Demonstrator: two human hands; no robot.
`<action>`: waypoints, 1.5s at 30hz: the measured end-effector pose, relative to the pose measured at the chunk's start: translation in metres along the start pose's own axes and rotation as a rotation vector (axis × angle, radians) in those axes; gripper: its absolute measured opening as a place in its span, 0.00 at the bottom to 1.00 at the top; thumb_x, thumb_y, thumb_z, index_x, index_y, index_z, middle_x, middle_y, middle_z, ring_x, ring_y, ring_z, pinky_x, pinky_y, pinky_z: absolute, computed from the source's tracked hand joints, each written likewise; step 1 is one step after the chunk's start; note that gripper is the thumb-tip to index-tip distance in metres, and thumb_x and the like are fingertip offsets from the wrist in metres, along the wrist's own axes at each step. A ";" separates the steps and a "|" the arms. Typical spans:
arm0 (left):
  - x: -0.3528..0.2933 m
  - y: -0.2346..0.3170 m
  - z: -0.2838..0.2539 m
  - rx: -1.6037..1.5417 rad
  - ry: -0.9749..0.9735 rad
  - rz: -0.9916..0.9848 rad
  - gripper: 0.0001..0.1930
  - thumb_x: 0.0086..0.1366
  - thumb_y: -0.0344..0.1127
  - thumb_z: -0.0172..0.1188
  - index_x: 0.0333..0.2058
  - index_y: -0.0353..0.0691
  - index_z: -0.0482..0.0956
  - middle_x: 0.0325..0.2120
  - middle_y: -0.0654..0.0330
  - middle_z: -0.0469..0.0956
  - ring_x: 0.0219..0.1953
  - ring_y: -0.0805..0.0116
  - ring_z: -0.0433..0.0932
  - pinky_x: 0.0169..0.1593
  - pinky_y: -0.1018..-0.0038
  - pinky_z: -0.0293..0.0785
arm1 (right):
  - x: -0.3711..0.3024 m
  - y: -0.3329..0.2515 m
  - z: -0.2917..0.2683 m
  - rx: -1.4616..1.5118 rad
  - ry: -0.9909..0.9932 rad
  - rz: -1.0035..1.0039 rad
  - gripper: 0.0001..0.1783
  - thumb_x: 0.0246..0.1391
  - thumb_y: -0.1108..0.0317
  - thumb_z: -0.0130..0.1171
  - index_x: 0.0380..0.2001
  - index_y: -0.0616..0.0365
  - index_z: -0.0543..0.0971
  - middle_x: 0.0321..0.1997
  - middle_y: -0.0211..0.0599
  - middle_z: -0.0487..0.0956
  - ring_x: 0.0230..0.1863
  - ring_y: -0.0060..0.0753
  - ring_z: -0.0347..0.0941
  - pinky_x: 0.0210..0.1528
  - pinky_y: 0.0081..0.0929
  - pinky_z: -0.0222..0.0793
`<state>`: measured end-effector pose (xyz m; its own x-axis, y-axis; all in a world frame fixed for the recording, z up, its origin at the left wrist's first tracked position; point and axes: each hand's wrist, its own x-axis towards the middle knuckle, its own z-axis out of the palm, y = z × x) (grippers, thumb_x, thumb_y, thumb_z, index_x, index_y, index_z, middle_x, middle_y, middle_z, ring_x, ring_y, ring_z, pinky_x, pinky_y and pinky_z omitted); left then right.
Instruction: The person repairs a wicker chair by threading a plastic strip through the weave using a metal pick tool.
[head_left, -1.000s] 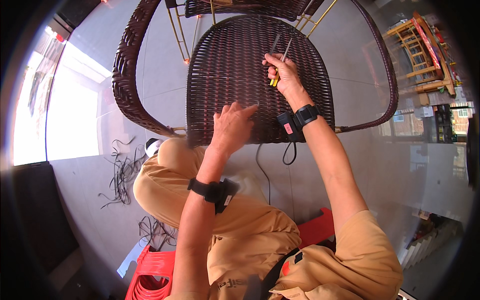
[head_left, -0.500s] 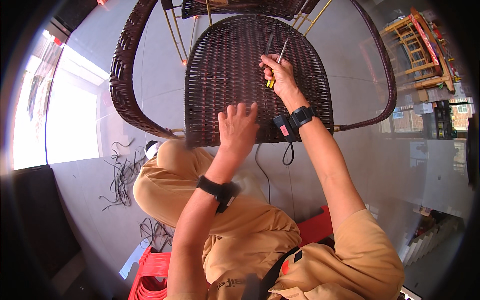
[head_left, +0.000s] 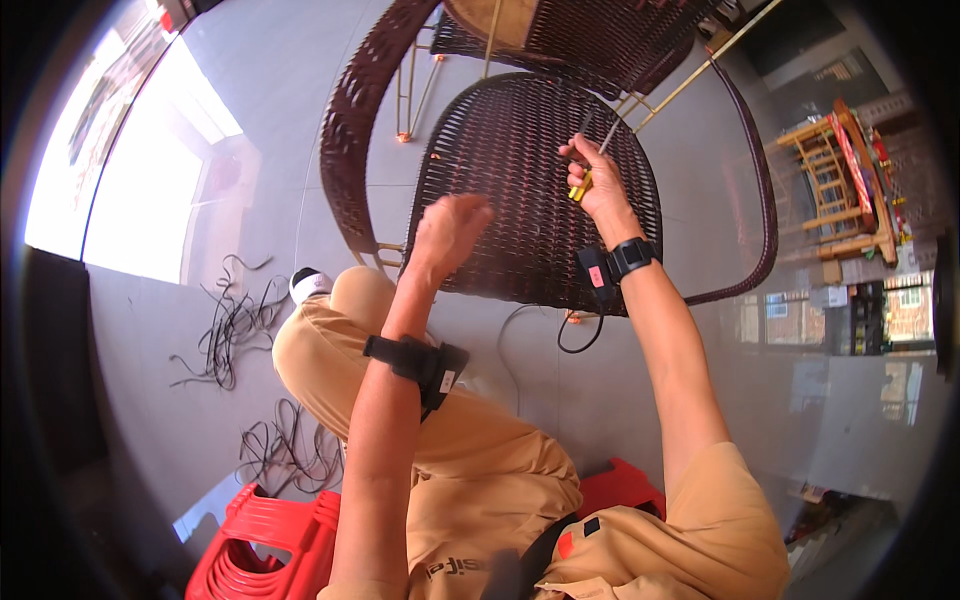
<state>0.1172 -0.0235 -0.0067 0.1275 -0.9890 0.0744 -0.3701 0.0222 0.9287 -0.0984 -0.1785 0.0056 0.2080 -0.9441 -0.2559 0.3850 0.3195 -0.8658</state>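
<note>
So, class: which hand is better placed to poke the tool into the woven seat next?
Probably right: right hand holds the yellow-handled metal tool over the dark brown woven chair seat.

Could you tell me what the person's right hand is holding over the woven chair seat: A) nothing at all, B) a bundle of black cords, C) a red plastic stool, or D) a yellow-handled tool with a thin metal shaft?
D: the right hand is closed around a yellow-handled tool whose thin metal shaft points up over the dark woven chair seat.

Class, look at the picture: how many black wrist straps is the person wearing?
2: one wrist strap on the left forearm, one wrist strap on the right wrist behind the right hand.
</note>
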 end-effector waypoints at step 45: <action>0.049 0.034 0.066 0.716 -0.205 0.012 0.05 0.46 0.35 0.65 0.23 0.42 0.83 0.25 0.51 0.81 0.31 0.50 0.82 0.39 0.60 0.78 | -0.159 0.005 -0.102 -0.682 0.286 -0.068 0.09 0.55 0.64 0.61 0.32 0.60 0.79 0.24 0.31 0.76 0.12 0.12 0.61 0.12 0.13 0.53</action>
<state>0.0505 -0.0810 0.0043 -0.0292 -0.9983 -0.0511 -0.8882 0.0024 0.4595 -0.2209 -0.0353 -0.0018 -0.0742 -0.9741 -0.2137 -0.2744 0.2259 -0.9347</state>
